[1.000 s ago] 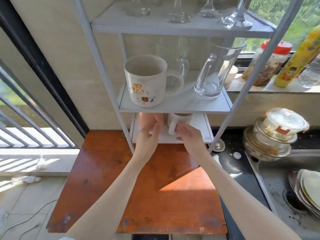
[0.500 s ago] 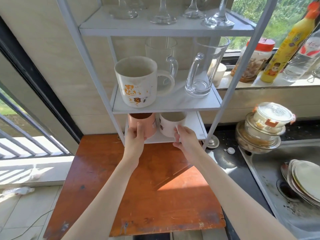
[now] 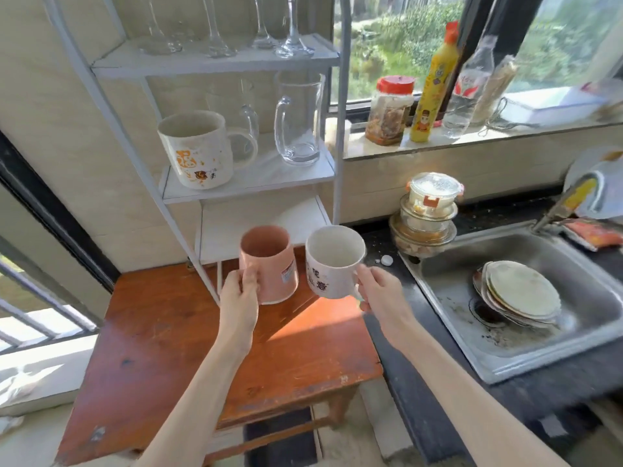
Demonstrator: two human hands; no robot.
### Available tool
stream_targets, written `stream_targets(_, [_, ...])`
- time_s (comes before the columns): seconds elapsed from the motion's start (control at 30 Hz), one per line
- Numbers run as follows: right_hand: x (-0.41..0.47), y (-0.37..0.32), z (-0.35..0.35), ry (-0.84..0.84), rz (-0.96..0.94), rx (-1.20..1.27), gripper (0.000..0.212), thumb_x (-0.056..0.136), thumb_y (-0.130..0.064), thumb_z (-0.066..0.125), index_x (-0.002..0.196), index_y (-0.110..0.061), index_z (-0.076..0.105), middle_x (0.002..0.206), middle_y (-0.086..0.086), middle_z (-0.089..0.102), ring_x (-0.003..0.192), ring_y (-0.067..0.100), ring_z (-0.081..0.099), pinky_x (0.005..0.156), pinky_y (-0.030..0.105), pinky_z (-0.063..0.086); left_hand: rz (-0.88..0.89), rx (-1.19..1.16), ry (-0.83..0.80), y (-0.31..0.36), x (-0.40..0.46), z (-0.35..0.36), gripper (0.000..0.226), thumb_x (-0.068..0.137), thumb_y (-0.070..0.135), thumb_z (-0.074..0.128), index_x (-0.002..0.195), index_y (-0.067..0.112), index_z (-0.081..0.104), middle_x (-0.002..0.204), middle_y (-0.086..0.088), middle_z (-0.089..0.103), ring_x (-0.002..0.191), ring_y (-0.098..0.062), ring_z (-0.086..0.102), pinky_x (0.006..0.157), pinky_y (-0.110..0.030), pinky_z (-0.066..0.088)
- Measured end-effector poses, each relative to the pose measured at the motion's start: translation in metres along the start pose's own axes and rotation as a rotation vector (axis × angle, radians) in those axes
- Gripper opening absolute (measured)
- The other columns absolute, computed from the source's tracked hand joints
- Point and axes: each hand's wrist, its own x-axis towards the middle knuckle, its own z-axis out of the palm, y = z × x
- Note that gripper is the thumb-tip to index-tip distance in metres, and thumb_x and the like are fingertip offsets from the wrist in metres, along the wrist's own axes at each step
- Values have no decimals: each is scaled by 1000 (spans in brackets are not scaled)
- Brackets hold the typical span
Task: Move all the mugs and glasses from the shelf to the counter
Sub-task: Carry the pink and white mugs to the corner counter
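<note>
Both hands have drawn back from the white metal shelf [image 3: 249, 176]: the left hand [image 3: 241, 291] grips a pink ceramic mug [image 3: 269, 264], the right hand [image 3: 379, 289] a white printed mug [image 3: 332, 261], both held above the reddish wooden table [image 3: 188, 338]. Its bottom tier looks cleared; the large white mug [image 3: 195, 150], glass beer mugs [image 3: 298, 123] and stemmed glasses [image 3: 290, 35] remain.

no text reads clearly: dark characters on the white mug [image 3: 332, 261], orange ones on the big shelf mug [image 3: 195, 150], and a small sticker on the pink mug [image 3: 269, 264] are all blurred
</note>
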Motion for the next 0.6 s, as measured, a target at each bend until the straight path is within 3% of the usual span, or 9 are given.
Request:
stream_targets(0.17, [-67,26,-112,158,20,19,31,91,-35,46,70,-13,51,69,1,45,64,12,42,58,30,36,56,57,-176,19,-65,53,26,96,34,41,85,13,52,89,-9,57,85,-23,53,77,-41,46])
stream_targets(0.3, [-136,52,-212,334,64,79,36,93,-30,46,59,-19,44,56,-5,38,52,10,36,48,24,30,106,35,-341,28,-144,114,31,95,36,43,82,10,53,83,-9,55,78,-21,50,71,-38,43])
stream_targets(0.6, [-285,88,-427,715,147,212,35,93,-29,45,61,-19,39,56,-6,33,52,11,31,50,24,28,139,-45,-808,69,-321,317,24,95,29,44,76,17,52,75,-2,53,70,-13,50,64,-29,44])
